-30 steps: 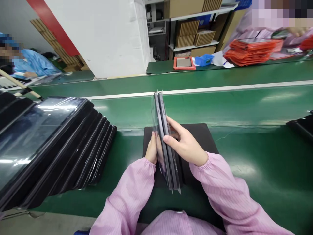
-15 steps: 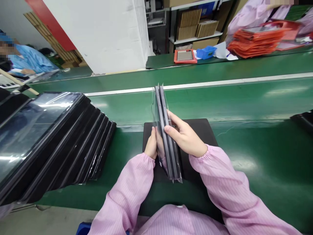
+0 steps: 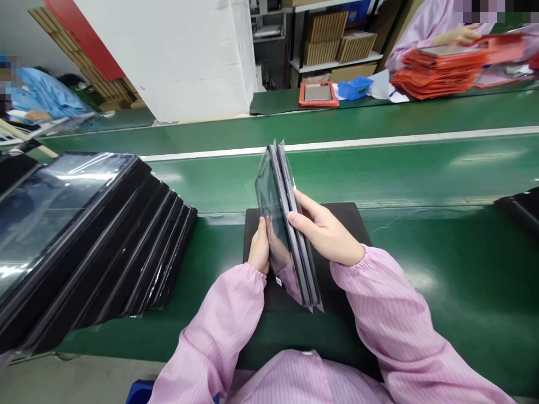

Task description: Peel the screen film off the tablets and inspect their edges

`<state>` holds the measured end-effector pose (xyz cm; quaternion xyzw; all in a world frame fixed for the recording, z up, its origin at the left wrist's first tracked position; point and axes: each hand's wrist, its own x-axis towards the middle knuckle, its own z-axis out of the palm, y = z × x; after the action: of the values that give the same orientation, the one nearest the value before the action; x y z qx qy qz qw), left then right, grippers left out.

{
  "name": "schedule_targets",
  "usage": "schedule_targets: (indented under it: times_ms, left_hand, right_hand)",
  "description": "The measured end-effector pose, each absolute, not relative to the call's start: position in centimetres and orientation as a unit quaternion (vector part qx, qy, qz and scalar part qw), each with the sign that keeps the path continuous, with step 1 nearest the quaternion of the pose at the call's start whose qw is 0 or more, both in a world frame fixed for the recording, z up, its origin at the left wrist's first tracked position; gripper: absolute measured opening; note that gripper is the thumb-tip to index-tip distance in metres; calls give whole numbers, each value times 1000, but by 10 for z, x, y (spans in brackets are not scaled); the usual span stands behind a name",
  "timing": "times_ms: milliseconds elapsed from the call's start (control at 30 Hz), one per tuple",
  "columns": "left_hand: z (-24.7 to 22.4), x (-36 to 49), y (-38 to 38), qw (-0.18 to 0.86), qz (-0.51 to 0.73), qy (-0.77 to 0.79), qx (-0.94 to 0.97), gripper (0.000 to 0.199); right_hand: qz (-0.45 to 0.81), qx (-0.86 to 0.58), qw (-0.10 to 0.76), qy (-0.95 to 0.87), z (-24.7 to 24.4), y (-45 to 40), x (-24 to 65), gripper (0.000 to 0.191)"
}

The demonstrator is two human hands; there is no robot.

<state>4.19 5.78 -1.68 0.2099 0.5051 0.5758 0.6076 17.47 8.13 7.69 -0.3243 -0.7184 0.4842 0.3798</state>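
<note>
Two tablets (image 3: pixel 281 224), side by side on edge with clear film sticking out past their ends, stand between my hands above a black mat (image 3: pixel 343 216). My left hand (image 3: pixel 259 247) is against the glossy screen of the left tablet, with part of its fingers hidden behind. My right hand (image 3: pixel 326 230) grips them from the right, its thumb on the grey edges and its fingers along the far side. A small white label shows near the screen's lower corner.
At left, a leaning stack of film-covered tablets (image 3: pixel 113 247) fills the bench. More dark items (image 3: pixel 522 210) lie at the right edge. Across the green bench (image 3: pixel 442 252) are an orange-framed panel (image 3: pixel 319 94), a blue bin (image 3: pixel 355 88), orange sleeves (image 3: pixel 442 70) and co-workers.
The two tablets have tilted, so more of the left screen now faces me. My right hand has shifted slightly right with them. A co-worker's hand has come into view over the orange sleeves.
</note>
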Motion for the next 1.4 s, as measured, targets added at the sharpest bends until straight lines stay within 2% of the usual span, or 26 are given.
schedule_targets:
  times_ms: [633, 900, 1400]
  left_hand:
    - [-17, 45, 56, 572, 605, 511, 215, 51]
    - [-13, 46, 58, 576, 585, 533, 203, 45]
    - [-10, 44, 57, 586, 559, 552, 196, 49]
  right_hand:
    - [509, -325, 353, -714, 83, 70, 190, 71]
    - [440, -337, 365, -748, 77, 79, 191, 63]
    - [451, -343, 372, -736, 75, 77, 188, 59]
